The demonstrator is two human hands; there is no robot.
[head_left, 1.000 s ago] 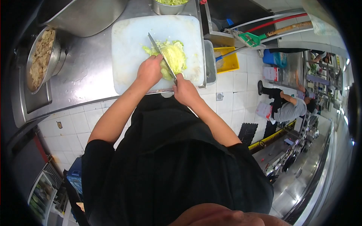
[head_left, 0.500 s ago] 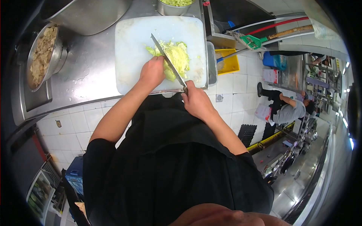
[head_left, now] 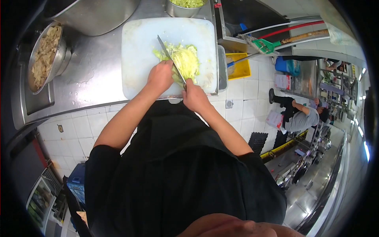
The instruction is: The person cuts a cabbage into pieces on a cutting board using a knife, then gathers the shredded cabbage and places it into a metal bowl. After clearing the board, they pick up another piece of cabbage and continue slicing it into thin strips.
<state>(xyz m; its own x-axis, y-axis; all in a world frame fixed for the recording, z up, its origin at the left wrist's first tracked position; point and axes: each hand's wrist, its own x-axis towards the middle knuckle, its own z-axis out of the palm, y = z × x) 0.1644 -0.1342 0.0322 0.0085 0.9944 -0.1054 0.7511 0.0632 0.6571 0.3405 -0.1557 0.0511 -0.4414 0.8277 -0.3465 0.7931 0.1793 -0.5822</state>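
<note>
A pile of shredded lettuce (head_left: 188, 63) lies on the right half of a white cutting board (head_left: 138, 43), with small shreds scattered around it. My right hand (head_left: 196, 96) grips the handle of a long kitchen knife (head_left: 166, 49) at the board's near edge. The blade slants away to the upper left, across the left side of the pile. My left hand (head_left: 160, 75) is closed, its fingers curled against lettuce just left of the blade; the fingertips are partly hidden.
Left on the steel counter (head_left: 87, 63) stands a metal bowl (head_left: 62, 55) of pale chunks, near a large pot (head_left: 94, 17). Beyond the board is a metal container (head_left: 182, 11) of chopped greens. Mop handles and a yellow bin (head_left: 241, 68) are at right; a person (head_left: 302, 118) sits farther off.
My right hand has moved left and slightly nearer me with the knife handle, and the blade now stands steeper. My left hand stays almost in place at the lettuce.
</note>
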